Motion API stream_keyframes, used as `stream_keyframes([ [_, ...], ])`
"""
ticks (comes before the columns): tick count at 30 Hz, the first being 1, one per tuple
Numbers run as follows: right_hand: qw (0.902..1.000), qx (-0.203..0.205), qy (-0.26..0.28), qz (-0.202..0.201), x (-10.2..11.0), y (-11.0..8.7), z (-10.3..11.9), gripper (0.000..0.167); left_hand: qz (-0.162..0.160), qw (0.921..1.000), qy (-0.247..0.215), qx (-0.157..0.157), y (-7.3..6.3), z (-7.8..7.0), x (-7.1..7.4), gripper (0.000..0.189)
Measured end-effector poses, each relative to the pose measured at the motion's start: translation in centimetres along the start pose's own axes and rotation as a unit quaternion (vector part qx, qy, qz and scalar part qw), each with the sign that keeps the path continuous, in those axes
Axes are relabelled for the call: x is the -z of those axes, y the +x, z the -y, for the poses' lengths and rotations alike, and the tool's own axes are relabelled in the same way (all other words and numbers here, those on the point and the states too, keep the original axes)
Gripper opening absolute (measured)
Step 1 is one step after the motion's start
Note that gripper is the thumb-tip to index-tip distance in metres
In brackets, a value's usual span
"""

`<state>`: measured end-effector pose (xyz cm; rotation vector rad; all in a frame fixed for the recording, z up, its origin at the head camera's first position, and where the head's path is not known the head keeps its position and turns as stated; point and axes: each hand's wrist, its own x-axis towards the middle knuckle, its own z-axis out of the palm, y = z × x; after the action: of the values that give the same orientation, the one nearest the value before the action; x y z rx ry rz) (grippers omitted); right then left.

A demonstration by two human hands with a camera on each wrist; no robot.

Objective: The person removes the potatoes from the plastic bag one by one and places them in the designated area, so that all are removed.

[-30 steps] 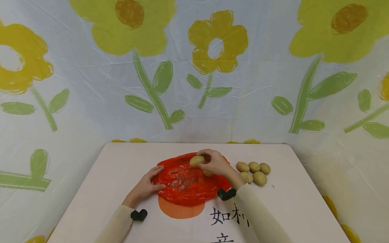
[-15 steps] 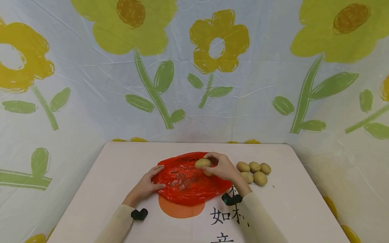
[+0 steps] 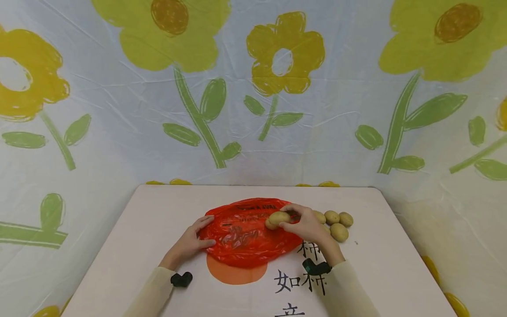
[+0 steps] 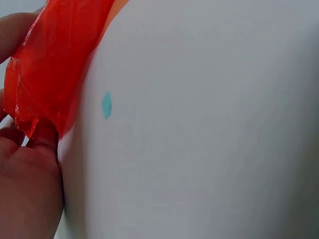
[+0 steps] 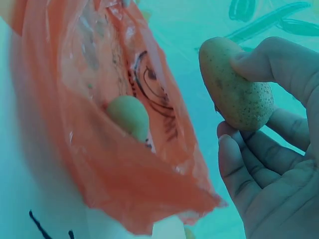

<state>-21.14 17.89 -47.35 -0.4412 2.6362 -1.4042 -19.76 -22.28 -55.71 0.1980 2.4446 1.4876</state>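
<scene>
A red plastic bag (image 3: 241, 237) lies on the table with its mouth facing right. My left hand (image 3: 192, 242) holds the bag's left end, thumb near the front and fingers behind; in the left wrist view the bunched film (image 4: 60, 64) covers part of the thumb. In the right hand (image 3: 308, 224) is a potato (image 3: 279, 217), pinched between thumb and fingers above the bag's right side. The right wrist view shows this potato (image 5: 234, 84) outside the bag's mouth, apart from the film. Another potato (image 5: 128, 117) lies inside the bag.
Several potatoes (image 3: 339, 232) sit grouped on the table right of the bag, some partly hidden by the right hand. The white table (image 3: 166, 202) carries an orange disc (image 3: 236, 276) and black characters (image 3: 287, 281). A flower-printed cloth (image 3: 325, 145) surrounds its back and sides.
My right hand has moved right and slightly toward me with the potato, from over the bag's middle to its right side. The left hand has stayed in place.
</scene>
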Motion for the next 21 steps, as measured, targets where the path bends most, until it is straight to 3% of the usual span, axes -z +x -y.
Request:
stream_keyframes([
  [6, 0.9999, -0.013, 0.007, -0.005, 0.4, -0.8, -0.6, 0.036, 0.002, 1.0, -0.004, 0.001, -0.1, -0.3, 0.1, 0.081],
  [21, 0.9972, -0.009, 0.037, -0.064, 1.9, -2.9, -1.8, 0.038, -0.002, 1.0, 0.003, 0.004, -0.1, -0.3, 0.1, 0.082],
])
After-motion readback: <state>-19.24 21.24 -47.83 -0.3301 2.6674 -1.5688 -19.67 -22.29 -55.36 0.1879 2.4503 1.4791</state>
